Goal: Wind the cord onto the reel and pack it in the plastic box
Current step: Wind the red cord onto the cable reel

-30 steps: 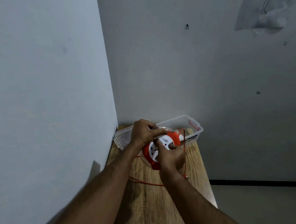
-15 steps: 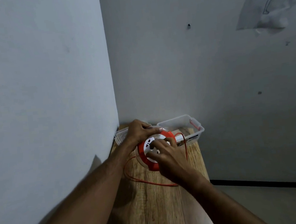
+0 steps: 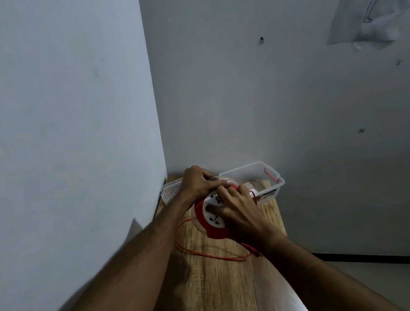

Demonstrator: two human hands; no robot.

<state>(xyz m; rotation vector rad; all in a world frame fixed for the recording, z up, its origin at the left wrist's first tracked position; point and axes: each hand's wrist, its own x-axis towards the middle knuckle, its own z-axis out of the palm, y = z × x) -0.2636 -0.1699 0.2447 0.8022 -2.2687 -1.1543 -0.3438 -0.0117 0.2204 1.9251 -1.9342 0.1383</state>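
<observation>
An orange reel (image 3: 213, 230) with a white socket face is held tilted above the wooden table (image 3: 226, 292). My left hand (image 3: 197, 184) grips its upper rim from behind. My right hand (image 3: 237, 207) lies across the white face, fingers pressed on it. A thin orange cord (image 3: 209, 255) hangs from the reel and loops loosely over the table below it. Right behind the reel a clear plastic box (image 3: 264, 178) stands open against the wall, its left part hidden by my hands.
The narrow table fills a corner, with a wall on the left and one at the back. Its right edge drops to a grey floor (image 3: 389, 285). A clear plastic bag (image 3: 371, 11) hangs high on the back wall.
My right hand has swung round the reel's face, from its lower right edge to across the front. The loose cord loop has shifted on the table.
</observation>
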